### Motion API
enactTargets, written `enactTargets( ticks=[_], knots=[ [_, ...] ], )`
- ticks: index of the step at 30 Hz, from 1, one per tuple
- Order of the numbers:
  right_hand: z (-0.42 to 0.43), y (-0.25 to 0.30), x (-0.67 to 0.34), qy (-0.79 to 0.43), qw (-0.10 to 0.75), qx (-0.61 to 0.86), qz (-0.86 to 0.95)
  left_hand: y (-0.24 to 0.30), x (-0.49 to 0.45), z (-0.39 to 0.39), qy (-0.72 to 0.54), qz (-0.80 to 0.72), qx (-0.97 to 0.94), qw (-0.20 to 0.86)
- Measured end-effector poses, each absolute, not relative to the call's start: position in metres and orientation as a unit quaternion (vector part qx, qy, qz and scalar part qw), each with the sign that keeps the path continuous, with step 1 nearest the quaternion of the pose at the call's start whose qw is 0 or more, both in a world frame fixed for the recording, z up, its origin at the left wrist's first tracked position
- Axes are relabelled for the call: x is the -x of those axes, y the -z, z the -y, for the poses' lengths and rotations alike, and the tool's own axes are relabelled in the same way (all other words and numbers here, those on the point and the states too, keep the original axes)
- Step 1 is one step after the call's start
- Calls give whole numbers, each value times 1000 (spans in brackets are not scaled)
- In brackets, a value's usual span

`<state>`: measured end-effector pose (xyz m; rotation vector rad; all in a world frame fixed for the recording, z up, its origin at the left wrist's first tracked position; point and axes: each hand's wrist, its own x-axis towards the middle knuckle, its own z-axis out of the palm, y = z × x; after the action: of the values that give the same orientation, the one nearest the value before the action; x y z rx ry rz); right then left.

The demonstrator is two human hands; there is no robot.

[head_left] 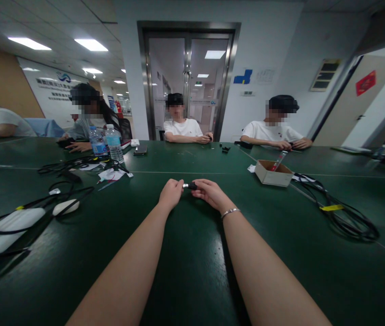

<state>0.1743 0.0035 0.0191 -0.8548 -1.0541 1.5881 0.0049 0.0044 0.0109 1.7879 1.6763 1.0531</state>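
Both arms reach forward over the dark green table (pixel 189 262). Between my hands is a small cylinder (pixel 189 186), silvery on the left and black on the right, lying level just above the tabletop. My left hand (pixel 171 194) pinches its silver end with thumb and fingers. On its black end, the fingers of my right hand (pixel 209 192) are closed. A metal bracelet circles my right wrist. The fingers hide both ends of the cylinder, so its exact kind cannot be made out.
Two water bottles (pixel 113 144), paper scraps (pixel 111 175) and black cables lie left. A white power strip (pixel 7 231) is nearer. To the right are an open cardboard box (pixel 273 173) and a coiled black cable (pixel 352 222). Several people sit across the table.
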Motion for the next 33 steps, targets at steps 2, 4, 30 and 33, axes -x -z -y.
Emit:
enactTargets(
  ticks=[2,4,30,33],
  knots=[
    [-3,-19,-174,-657,504,352,437,-11,-5,-4,-386,-612,-650,232],
    [-2,-20,-174,-656,505,351,437,-10,-5,-5,-393,-610,-645,237],
    [-1,-22,-174,-654,506,362,430,-16,-6,-2,-336,-609,-673,251],
    [-1,-22,-174,-656,505,360,431,-16,-5,-1,-349,-602,-665,273]
  ],
)
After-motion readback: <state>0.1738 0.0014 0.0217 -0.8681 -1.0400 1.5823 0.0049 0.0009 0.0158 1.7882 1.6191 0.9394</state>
